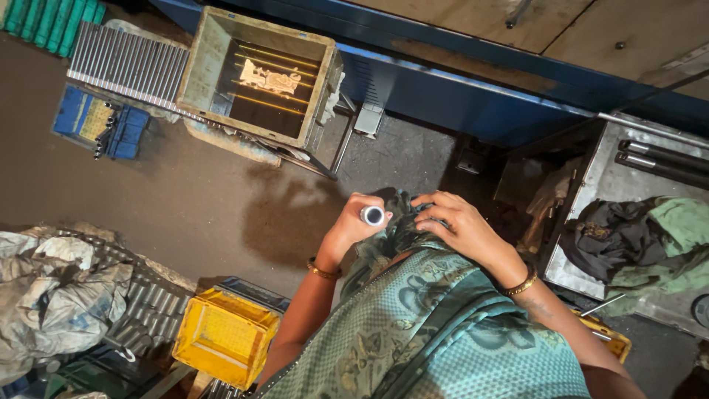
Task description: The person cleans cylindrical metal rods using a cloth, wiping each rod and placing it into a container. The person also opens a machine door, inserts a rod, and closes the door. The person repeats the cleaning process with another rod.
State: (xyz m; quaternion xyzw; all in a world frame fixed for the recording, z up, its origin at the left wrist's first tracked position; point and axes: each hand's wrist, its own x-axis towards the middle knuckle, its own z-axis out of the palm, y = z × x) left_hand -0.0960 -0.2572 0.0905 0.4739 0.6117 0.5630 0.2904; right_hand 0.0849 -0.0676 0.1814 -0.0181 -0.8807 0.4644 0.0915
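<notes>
My left hand (pixel 356 219) is closed around a short shiny metal tube (pixel 372 216), its round open end facing up toward the camera. My right hand (pixel 454 224) rests with spread fingers on a fold of green patterned cloth (pixel 395 222) bunched in front of my body, right beside the tube. Both wrists wear a gold bangle. The rest of the tube is hidden inside my left fist.
A grey bin of dark liquid with thin rods (pixel 258 74) stands ahead on a frame. A yellow crate (pixel 225 336) sits at lower left beside white sacks (pixel 52 295). A metal tray with rags (pixel 642 236) and rods is at right, behind a blue bench (pixel 458 92).
</notes>
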